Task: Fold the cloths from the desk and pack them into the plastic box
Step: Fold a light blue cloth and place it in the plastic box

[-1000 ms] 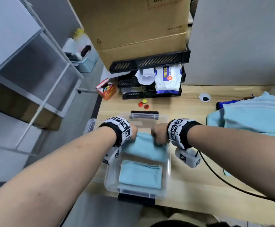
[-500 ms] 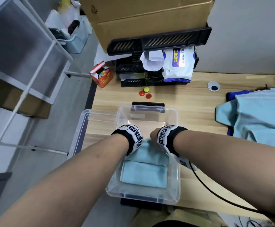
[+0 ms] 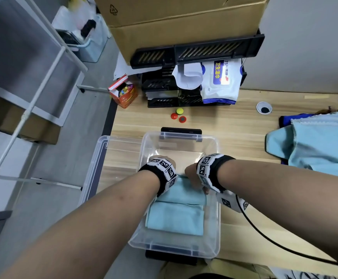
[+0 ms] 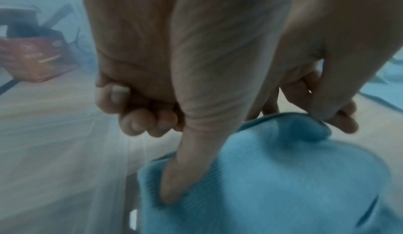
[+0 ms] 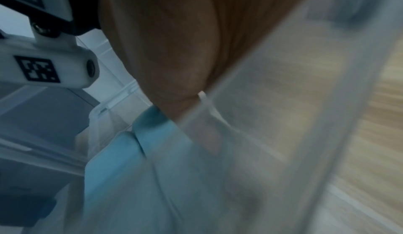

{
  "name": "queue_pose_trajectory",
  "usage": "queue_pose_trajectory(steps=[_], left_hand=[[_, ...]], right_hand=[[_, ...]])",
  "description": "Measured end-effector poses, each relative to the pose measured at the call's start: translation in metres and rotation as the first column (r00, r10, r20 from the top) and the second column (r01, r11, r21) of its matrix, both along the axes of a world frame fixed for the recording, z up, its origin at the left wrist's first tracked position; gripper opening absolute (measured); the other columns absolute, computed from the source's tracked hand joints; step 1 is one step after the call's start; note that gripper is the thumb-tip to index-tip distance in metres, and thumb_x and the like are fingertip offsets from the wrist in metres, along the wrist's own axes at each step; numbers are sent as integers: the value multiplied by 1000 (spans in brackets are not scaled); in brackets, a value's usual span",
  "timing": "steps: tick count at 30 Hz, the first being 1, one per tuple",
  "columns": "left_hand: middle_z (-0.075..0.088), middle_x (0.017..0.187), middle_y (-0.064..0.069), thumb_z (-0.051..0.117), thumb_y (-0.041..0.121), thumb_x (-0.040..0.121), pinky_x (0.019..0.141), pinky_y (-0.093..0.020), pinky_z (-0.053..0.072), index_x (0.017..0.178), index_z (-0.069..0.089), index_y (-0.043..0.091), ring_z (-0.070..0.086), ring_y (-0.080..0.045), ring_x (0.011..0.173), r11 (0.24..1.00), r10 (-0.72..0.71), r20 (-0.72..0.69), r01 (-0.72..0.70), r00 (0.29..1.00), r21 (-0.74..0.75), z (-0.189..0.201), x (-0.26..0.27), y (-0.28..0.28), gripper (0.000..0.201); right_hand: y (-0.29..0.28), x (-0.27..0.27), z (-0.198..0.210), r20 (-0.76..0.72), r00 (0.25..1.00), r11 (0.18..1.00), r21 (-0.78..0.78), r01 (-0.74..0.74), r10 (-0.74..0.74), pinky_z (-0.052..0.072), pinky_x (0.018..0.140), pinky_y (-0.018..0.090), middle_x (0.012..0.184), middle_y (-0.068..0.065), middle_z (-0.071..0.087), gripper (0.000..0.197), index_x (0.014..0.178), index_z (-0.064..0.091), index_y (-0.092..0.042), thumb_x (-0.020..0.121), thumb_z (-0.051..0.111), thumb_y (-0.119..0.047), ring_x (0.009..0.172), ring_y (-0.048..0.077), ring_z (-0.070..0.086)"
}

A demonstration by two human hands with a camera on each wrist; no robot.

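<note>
A clear plastic box [image 3: 214,198] stands on the desk in front of me. One folded light-blue cloth [image 3: 174,218] lies flat at its near end. Both hands hold a second folded cloth [image 3: 184,196] down inside the box, just behind the first. In the left wrist view my left hand [image 4: 174,151] has its thumb [image 4: 181,177] dug into the cloth's [image 4: 283,177] fold, the other fingers curled beside it. My right hand [image 4: 335,118] pinches the cloth's far edge. In the head view the left hand [image 3: 165,161] and right hand [image 3: 190,174] are close together. The right wrist view is blurred.
The box's clear lid [image 3: 103,156] lies to the left, over the desk's left edge. A pile of unfolded light-blue cloths [image 3: 315,146] sits at the right. Behind the box are three round magnets [image 3: 178,116], a black tray rack [image 3: 164,93] and a wipes pack [image 3: 222,81].
Both hands have lowered the second folded cloth from the box's rim down into the box, behind the first cloth. The head view has shifted closer.
</note>
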State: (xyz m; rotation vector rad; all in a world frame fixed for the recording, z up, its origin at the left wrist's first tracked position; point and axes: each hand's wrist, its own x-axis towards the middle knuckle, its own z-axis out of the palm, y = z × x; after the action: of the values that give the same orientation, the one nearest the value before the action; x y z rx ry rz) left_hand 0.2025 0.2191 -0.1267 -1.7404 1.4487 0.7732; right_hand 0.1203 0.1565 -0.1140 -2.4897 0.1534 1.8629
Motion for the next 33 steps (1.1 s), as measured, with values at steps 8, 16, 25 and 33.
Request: queue_pose_trajectory(steps=[8, 16, 25, 33], left_hand=[[66, 79, -18, 70, 20, 72, 74, -53, 58, 59, 43, 15, 68, -33, 80, 989, -103, -60, 109, 993, 99, 28, 17, -15, 31], [66, 111, -7, 58, 20, 89, 92, -37, 50, 118, 61, 21, 63, -30, 105, 984, 62, -33, -67, 998, -166, 79, -3, -52, 30], [56, 90, -6, 54, 16, 90, 67, -29, 42, 83, 53, 11, 62, -27, 91, 936, -33, 84, 61, 996, -348, 164, -91, -168, 8], [58, 69, -6, 50, 9, 77, 57, -27, 48, 70, 51, 10, 56, -25, 63, 926, -173, -3, 161, 985, -341, 135, -191, -208, 7]], right_hand=[[-21, -6, 38, 268, 879, 918, 144, 369, -395, 51, 56, 27, 65, 14, 65, 23, 63, 55, -10, 82, 66, -10, 54, 23, 54], [-51, -38, 94, 492, 547, 735, 429, 525, -678, 59, 80, 35, 90, 5, 76, 33, 109, 68, -6, 79, 54, -2, 89, 20, 71], [-159, -166, 160, 591, -149, 358, 650, 670, -793, 49, 54, 15, 84, 9, 75, 20, 95, 65, -12, 83, 53, -4, 74, 23, 72], [-221, -313, 94, 715, 259, 422, 56, 905, -650, 53, 82, 32, 113, 12, 64, 33, 115, 59, -11, 82, 56, -15, 99, 32, 64]])
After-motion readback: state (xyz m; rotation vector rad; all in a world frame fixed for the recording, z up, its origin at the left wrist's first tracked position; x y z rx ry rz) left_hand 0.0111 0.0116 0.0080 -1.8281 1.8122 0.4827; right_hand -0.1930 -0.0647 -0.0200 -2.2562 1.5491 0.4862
